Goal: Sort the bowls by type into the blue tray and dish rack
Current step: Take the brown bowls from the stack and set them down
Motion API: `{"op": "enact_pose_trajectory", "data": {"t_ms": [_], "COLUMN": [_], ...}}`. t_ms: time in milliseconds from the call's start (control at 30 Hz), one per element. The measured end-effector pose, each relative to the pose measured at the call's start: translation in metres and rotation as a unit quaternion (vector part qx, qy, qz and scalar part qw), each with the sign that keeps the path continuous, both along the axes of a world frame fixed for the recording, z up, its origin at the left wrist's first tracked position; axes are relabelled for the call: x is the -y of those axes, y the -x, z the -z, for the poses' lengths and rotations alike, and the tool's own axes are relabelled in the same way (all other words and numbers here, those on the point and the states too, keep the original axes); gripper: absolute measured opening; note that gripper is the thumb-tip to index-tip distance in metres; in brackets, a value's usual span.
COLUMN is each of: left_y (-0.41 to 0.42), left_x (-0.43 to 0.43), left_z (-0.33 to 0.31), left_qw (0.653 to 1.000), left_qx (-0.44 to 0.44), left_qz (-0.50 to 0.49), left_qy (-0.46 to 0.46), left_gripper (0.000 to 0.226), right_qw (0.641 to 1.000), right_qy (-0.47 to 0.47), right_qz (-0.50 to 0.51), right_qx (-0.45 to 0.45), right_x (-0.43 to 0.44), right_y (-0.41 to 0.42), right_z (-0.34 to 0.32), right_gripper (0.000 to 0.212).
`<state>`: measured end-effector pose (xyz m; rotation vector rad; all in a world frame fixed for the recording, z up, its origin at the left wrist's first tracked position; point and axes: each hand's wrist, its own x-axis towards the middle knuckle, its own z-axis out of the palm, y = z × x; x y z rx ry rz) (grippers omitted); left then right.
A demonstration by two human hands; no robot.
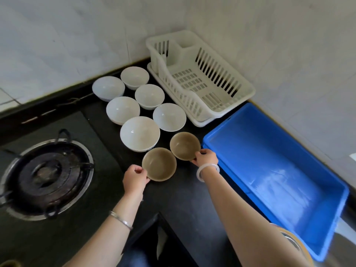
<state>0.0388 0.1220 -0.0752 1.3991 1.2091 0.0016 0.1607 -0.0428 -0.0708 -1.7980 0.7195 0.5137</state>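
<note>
Black countertop (183, 191) is carrying everything and running into a tiled corner. I am pinching the rim of the nearer brown bowl (159, 163) with my left hand (134, 179), and pinching the rim of the farther brown bowl (185, 145) with my right hand (205, 158). Both bowls are sitting upright toward the front edge of the countertop, just beside each other. Six white bowls (140, 132) are standing in a cluster behind them, reaching toward the back edge. The blue tray (269, 162) is lying along the right edge and the dish rack (248, 89) is occupying the back right corner; neither is holding a bowl yet. Risk one: each grip is acting on one side of a rim only, so a bowl is likely to tip or slip while leaving the surface. Risk two: the brown bowls are sitting close enough to knock together, or against the nearest of the white bowls, if I am lifting unevenly. Risk three: my left arm is having to cross toward the tray, inviting a strike on its wall. Risk four: the gas burner (48, 176) is lying toward the left edge, where a dropped bowl could be landing.
</note>
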Motion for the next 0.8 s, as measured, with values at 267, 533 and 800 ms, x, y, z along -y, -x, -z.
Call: {"op": "enact_pose_trajectory", "data": {"t_ms": [267, 533, 800], "left_y": [-0.002, -0.001, 0.007], "left_x": [0.003, 0.002, 0.000], "left_z": [0.003, 0.002, -0.004], "left_qw": [1.000, 0.999, 0.995], "left_qx": [0.009, 0.028, 0.006], "left_qz": [-0.020, -0.019, 0.075], "left_qy": [0.006, 0.002, -0.066], "left_gripper": [0.004, 0.014, 0.036], "right_qw": [1.000, 0.998, 0.997], "right_qy": [-0.006, -0.050, -0.062], "right_qz": [-0.016, -0.009, -0.051], "right_qx": [0.003, -0.022, -0.008], "right_x": [-0.005, -0.002, 0.013], "right_y": [-0.004, -0.003, 0.012], "right_z": [0.005, 0.007, -0.001], "right_gripper": [0.030, 0.028, 0.034]}}
